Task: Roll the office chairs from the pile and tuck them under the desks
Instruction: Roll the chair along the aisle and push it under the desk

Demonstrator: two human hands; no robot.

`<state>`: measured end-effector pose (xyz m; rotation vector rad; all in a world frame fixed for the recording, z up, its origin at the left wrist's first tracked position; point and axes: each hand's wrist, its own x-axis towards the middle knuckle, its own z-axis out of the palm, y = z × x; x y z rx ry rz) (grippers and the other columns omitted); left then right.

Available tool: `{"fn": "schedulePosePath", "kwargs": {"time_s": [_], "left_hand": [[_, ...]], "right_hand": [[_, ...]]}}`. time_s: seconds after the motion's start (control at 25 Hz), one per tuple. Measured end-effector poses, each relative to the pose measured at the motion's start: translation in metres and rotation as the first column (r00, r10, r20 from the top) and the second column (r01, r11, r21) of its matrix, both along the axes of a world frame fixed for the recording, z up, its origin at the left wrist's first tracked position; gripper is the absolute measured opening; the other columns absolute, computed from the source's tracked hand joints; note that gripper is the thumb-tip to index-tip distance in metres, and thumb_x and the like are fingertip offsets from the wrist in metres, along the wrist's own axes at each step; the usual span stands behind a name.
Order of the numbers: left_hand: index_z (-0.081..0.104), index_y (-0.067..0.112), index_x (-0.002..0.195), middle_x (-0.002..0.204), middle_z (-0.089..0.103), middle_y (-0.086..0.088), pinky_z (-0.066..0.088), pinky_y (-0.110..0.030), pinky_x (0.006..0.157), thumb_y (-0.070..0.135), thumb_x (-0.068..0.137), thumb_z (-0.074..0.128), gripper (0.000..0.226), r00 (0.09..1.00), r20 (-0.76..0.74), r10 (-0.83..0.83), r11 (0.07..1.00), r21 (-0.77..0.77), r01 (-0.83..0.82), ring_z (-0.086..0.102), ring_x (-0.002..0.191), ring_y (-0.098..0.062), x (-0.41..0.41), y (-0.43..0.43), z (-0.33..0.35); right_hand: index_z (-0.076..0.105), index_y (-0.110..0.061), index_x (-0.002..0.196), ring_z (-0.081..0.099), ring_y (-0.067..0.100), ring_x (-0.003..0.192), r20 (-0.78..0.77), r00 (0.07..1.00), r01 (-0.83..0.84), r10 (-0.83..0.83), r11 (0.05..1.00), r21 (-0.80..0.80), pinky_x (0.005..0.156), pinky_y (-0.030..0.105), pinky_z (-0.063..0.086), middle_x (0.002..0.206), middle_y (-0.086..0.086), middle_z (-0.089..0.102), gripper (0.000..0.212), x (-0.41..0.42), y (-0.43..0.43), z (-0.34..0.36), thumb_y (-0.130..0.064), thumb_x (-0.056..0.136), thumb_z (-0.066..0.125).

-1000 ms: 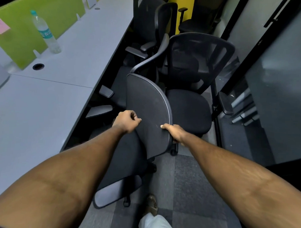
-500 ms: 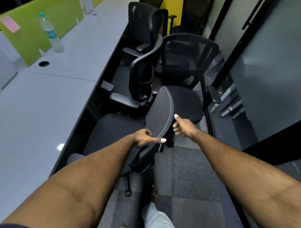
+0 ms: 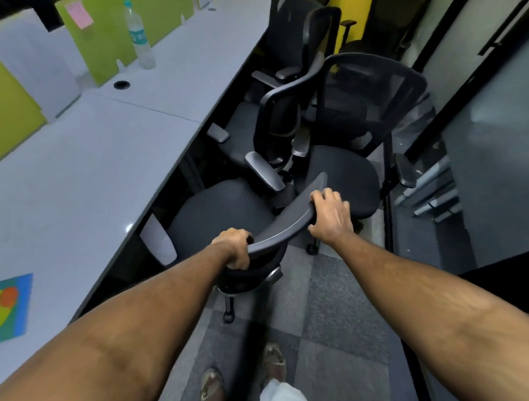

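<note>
Black mesh and grey plastic crowd the aisle as a person steers an office chair [image 3: 218,214] toward the pale grey table [image 3: 91,164]. The left hand [image 3: 233,248] wraps the near end of the curved backrest [image 3: 283,226], fingers curled under its rim. The right hand [image 3: 331,217] lies over the far end, fingers hooked across the top edge. Each grip is closed round the rail, one at either end, a hold that looks chosen so the chair can be pushed and swivelled at once. The seat faces the table, its grey armrest [image 3: 158,240] just beside the tabletop's edge and not yet beneath it. Beyond, the pile [image 3: 370,97] of chairs stands jammed between the table and a glass wall [image 3: 496,162], armrests close against one another. A water bottle [image 3: 139,36] stands by the green partition [image 3: 107,34], well apart from the work. Judging by the angle, the chair needs a slight turn toward the table before it can roll under squarely.
</note>
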<state>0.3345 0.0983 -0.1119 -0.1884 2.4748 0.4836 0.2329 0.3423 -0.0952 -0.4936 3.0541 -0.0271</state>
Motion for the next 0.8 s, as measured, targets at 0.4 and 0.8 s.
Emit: {"fn": "schedulePosePath", "kwargs": {"time_s": [0.4,0.8], "left_hand": [[0.071,0.036,0.116,0.106,0.072,0.004,0.058,-0.036,0.083,0.018,0.076,0.069,0.044,0.969,-0.215,0.119,0.969,-0.188,-0.161,0.066,0.099,-0.022,0.042,0.004,-0.011],[0.073,0.034,0.1,0.09,0.072,0.009,0.057,-0.033,0.076,0.032,0.071,0.068,0.029,0.959,-0.251,0.128,0.941,-0.273,-0.197,0.067,0.086,-0.019,0.138,0.021,-0.002]], "right_hand": [[0.066,-0.029,0.101,0.07,0.023,0.093,0.178,0.83,-0.557,0.528,0.799,0.228,0.078,0.033,0.049,0.094,-0.005,0.072,0.026,-0.017,-0.021,-0.022,-0.024,0.076,0.069],[0.066,-0.026,0.102,0.068,0.025,0.097,0.153,0.799,-0.602,0.582,0.777,0.184,0.074,0.031,0.041,0.097,-0.002,0.072,0.025,0.077,-0.01,-0.019,-0.022,0.077,0.068]]}}
